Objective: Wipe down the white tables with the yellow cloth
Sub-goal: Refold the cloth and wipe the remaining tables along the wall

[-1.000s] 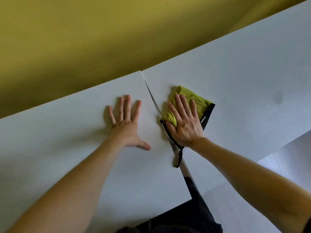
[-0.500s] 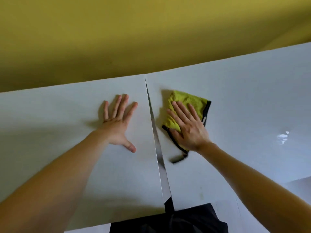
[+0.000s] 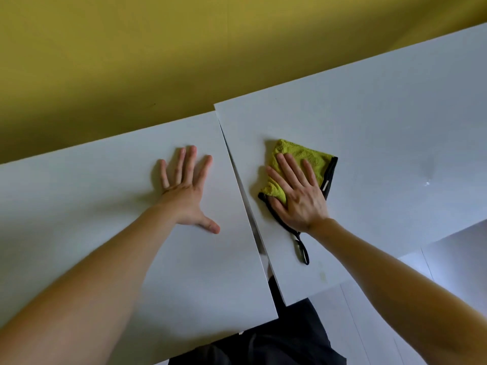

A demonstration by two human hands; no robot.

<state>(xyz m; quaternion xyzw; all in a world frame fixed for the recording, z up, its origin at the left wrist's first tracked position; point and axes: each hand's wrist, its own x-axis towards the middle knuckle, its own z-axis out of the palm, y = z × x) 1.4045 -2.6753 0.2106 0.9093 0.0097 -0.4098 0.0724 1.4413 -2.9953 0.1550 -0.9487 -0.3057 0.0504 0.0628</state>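
Note:
Two white tables stand side by side with a narrow gap between them. On the right table (image 3: 382, 127) lies a folded yellow cloth (image 3: 300, 156) with a black edge and a black loop trailing toward me. My right hand (image 3: 297, 196) presses flat on the cloth with straight fingers, close to the gap. My left hand (image 3: 187, 188) rests flat on the left table (image 3: 79, 206), fingers spread, holding nothing.
A yellow wall (image 3: 184, 48) runs along the far edges of both tables. The gap (image 3: 250, 222) widens toward me. A small shiny wet spot (image 3: 427, 183) sits on the right table. My dark trousers (image 3: 276, 343) and a pale floor (image 3: 421, 272) show below.
My right hand and the cloth have shifted away from the gap onto the right table. The black loop now trails straight toward me. The view has swung about.

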